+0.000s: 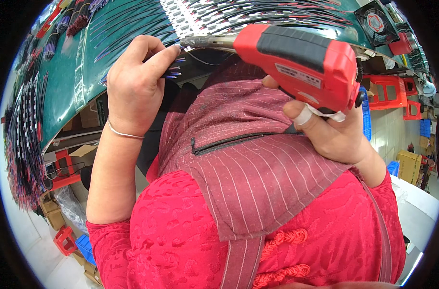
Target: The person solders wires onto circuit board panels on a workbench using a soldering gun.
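Note:
My right hand (332, 130) is wrapped round a red and black gun-shaped tool (296, 62) with a thin metal nozzle (219, 42) pointing left. White tape circles the thumb of that hand. At the dark end of the nozzle, my left hand (137, 82) is closed, thumb and forefinger pinching thin black wires (173, 72). Their stripped ends, bluish, poke out below the fingers. Whether the nozzle touches a wire is hidden by the fingertips. Beyond both hands, rows of black wires (128, 29) run to small white pieces (200, 19) laid out side by side.
The green bench top (67, 91) carries the rows of wires. A thick bundle of wires (24, 139) hangs over its left edge. At the back right stands a black fan (376, 23). Red stools (385, 91), a cardboard box (408, 166) and blue crates (86, 248) are on the floor.

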### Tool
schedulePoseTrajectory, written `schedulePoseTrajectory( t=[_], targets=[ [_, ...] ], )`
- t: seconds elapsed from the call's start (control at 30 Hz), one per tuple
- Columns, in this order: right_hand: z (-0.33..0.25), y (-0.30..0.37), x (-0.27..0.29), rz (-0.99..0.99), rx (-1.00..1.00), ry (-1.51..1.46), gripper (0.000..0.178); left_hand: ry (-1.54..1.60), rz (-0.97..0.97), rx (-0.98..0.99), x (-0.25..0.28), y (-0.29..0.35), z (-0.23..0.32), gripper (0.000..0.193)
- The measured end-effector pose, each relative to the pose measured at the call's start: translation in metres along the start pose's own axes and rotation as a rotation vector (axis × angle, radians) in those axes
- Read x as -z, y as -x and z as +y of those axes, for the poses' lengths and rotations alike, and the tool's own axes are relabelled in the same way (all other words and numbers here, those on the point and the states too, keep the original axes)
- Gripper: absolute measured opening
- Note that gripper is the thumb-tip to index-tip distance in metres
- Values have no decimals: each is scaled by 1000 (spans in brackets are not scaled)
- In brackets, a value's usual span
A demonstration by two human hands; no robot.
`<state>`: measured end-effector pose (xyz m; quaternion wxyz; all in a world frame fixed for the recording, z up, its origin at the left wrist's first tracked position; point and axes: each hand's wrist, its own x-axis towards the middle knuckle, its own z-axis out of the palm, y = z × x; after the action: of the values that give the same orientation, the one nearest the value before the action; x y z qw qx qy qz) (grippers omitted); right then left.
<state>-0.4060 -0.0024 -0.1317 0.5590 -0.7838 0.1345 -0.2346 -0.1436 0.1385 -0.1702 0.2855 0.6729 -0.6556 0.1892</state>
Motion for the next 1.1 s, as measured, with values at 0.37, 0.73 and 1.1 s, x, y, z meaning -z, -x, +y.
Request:
schedulePoseTrajectory(
  t=[0.37,0.73,1.1],
  targets=[
    [-5,0,-1,-71,50,92,30,-4,4,-8,0,0,-1,35],
    [-7,2,0,1,-23,-58,35,-4,0,3,-1,1,-1,37],
    [-1,3,3,-73,57,52,25,-17,2,-4,-1,1,-1,36]
  ],
)
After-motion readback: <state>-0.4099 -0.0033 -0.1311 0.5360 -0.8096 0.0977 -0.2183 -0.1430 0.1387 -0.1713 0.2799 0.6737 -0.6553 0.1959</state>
